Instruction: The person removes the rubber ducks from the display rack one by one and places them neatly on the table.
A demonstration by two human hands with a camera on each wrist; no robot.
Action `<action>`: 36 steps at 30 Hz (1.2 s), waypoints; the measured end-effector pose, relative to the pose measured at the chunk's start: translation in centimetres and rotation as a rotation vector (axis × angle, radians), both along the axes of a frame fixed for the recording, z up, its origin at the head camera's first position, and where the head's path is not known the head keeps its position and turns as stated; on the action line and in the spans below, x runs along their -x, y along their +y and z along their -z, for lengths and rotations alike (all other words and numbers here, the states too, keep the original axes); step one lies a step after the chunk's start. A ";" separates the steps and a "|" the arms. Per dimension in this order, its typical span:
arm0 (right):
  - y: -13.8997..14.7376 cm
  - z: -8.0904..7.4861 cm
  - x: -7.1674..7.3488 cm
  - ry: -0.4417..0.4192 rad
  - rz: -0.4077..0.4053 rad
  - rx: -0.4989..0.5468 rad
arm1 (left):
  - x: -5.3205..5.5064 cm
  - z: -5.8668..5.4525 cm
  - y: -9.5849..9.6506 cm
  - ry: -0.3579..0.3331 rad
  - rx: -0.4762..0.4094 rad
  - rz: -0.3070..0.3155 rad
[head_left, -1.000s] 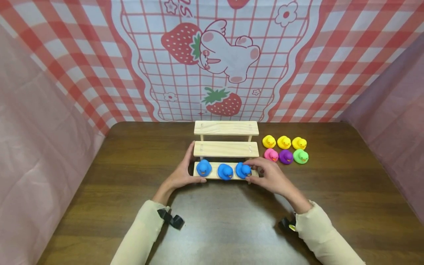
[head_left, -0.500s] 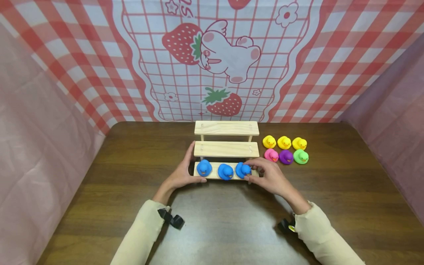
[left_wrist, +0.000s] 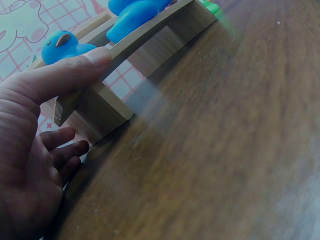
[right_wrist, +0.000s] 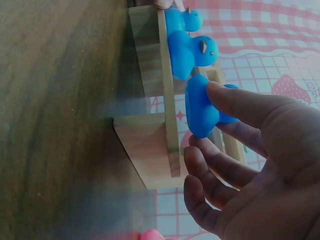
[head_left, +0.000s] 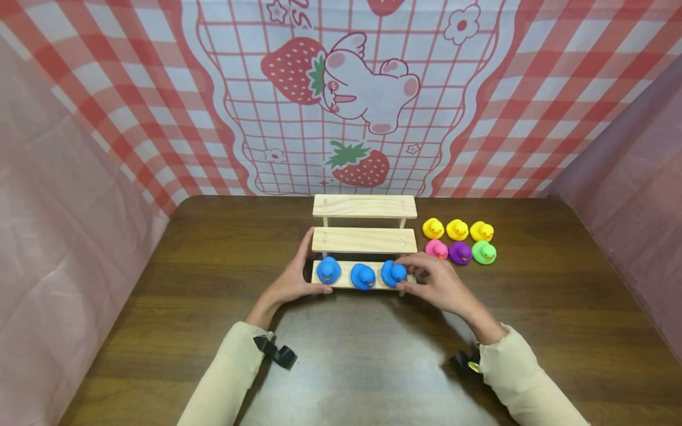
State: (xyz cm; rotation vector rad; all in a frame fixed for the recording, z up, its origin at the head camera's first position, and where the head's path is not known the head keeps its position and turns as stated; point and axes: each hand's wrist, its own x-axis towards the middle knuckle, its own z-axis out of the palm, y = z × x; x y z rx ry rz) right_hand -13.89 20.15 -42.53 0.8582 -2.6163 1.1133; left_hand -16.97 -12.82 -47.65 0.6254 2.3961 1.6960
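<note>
A three-step wooden stand (head_left: pixel 364 239) holds blue rubber ducks on its lowest step. The left duck (head_left: pixel 328 270) and the middle duck (head_left: pixel 363 276) sit there on their own. My right hand (head_left: pixel 439 284) pinches the right-hand blue duck (right_wrist: pixel 200 107) between thumb and fingers, near that step's right end. A thin gap shows under this duck in the right wrist view. At the stand's left end, my left hand (head_left: pixel 292 279) grips the lowest step, its thumb (left_wrist: pixel 75 72) along the front edge and the other fingers around the side.
Right of the stand, three yellow ducks (head_left: pixel 457 229) form a row behind a pink duck (head_left: pixel 436 249), a purple duck (head_left: pixel 460 252) and a green duck (head_left: pixel 484 252). A checked cloth (head_left: pixel 288 136) hangs behind the brown table (head_left: pixel 341 367).
The right-hand blue duck has shifted slightly to the right along the lowest step, together with my right hand. My left hand stays at the stand's left end.
</note>
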 end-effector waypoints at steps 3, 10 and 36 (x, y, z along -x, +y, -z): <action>0.2 -0.3 -0.1 -0.006 -0.002 0.002 | 0.0 0.0 0.0 0.002 0.001 0.001; 1.0 -1.6 -0.3 -0.071 0.015 -0.017 | 0.0 0.1 -0.2 -0.001 0.017 -0.004; 6.2 -1.4 -1.0 -0.057 0.160 -0.037 | 0.0 0.1 -0.1 -0.020 0.007 0.002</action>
